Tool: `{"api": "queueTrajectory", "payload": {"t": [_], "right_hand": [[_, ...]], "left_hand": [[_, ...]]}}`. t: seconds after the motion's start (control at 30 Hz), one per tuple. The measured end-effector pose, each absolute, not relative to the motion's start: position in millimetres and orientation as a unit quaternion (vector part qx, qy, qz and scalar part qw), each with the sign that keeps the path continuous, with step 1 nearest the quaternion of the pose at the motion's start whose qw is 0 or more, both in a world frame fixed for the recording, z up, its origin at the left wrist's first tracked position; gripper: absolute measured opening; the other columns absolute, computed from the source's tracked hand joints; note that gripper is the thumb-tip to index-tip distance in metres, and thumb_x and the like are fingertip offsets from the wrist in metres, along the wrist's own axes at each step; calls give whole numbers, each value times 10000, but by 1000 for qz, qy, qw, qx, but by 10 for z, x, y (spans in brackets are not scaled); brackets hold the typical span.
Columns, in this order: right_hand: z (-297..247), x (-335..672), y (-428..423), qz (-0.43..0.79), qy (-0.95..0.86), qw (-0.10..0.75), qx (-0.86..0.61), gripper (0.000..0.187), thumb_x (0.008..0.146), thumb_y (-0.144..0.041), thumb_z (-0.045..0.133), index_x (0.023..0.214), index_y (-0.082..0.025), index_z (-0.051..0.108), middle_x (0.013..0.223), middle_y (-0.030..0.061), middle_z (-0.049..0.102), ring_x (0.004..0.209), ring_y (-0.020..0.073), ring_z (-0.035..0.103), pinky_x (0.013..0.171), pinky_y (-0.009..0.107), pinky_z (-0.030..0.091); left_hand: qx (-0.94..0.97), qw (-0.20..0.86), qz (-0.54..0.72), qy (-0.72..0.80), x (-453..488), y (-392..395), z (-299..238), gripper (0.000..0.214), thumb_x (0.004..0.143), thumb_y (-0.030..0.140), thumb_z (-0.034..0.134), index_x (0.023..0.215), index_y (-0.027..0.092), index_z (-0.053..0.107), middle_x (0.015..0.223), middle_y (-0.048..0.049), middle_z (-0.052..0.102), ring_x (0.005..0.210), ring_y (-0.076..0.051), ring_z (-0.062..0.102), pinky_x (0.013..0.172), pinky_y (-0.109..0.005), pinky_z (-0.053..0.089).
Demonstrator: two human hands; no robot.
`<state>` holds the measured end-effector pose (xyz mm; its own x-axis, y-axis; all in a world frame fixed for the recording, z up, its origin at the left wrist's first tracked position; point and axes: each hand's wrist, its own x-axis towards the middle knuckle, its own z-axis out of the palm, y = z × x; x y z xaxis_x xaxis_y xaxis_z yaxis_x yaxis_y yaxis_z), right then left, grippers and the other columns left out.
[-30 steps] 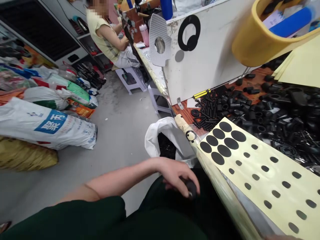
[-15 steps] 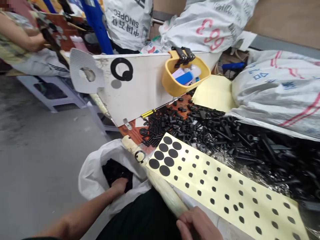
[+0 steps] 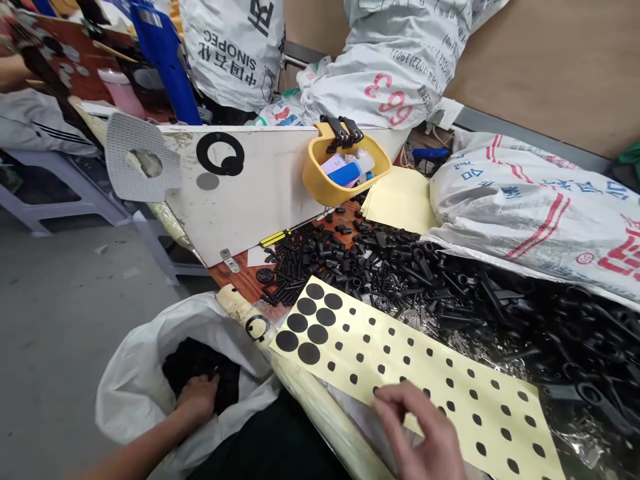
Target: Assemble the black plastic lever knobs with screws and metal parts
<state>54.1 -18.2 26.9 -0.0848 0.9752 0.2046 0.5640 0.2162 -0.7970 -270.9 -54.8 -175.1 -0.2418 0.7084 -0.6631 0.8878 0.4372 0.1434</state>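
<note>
My left hand (image 3: 199,398) reaches into an open white sack (image 3: 130,373) on the left, on top of its black contents (image 3: 200,360). The fingertips are sunk among them, so I cannot tell whether it grips anything. Over the near edge of a pale yellow sticker sheet (image 3: 345,337) is my right hand (image 3: 423,430). Its thumb and index finger are pinched together beside a small black dot; what is between them is too small to make out. Large black round stickers (image 3: 309,353) fill the sheet's left end, with rows of small dots across the rest.
Loose black plastic parts (image 3: 450,287) cover the table behind the sheet. A yellow bin (image 3: 330,190) is clipped to a white panel (image 3: 250,200). Yellow sheets (image 3: 400,200) and a full white sack (image 3: 525,207) lie behind. A rolled, plastic-wrapped edge (image 3: 320,413) borders the table.
My right hand has moved up from the table's edge onto the sticker sheet, and its fingers have come together. My left hand stays in the sack. The view has shifted to the right.
</note>
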Motion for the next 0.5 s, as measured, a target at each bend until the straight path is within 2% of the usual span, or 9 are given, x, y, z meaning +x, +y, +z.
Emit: {"api": "queueTrajectory", "payload": {"t": [0.07,0.17,0.27,0.37,0.43,0.5], "right_hand": [[408,670,25,289,-653,380,-588,248,794,-445,624,717,-212,662,630,15,624,584,154,567,560,260,472],[513,874,342,288,-632,359,-623,260,699,-459,703,746,-203,706,664,30,680,597,176,610,542,277,497],[507,1059,614,275,-664,312,-622,203,626,-401,739,706,-214,733,668,34,717,541,183,611,485,283,473],[472,1170,814,235,-669,268,-652,149,606,-374,712,649,-233,736,593,16,705,477,188,596,452,288,429],[461,1185,914,219,-667,256,-664,136,605,-367,693,631,-240,734,567,12,698,472,197,600,451,292,415],[459,1167,1006,212,-662,257,-672,138,612,-367,676,626,-242,731,556,13,693,493,212,613,464,298,412]], "left_hand": [[522,342,-140,768,-2647,-506,-1698,490,784,-3,438,1252,75,560,1254,-187,572,1257,-374,468,1026,-458,351],[557,382,-125,726,-2530,-401,-1527,564,736,1,443,1275,119,563,1241,-138,611,1241,-307,510,1024,-360,366],[599,444,-96,659,-2409,-331,-1158,508,738,85,489,1227,145,613,1078,-85,697,1039,-237,641,896,-279,455],[632,520,-71,570,-2233,-331,-571,382,683,201,622,1054,212,711,999,-28,726,938,-211,668,795,-234,491],[636,614,20,467,-2059,-348,-102,343,771,290,580,1086,225,699,1006,-39,724,937,-193,668,811,-241,497],[653,626,103,413,-1851,-364,391,317,816,347,551,1075,249,705,1002,-24,721,956,-173,657,869,-236,475]]}}
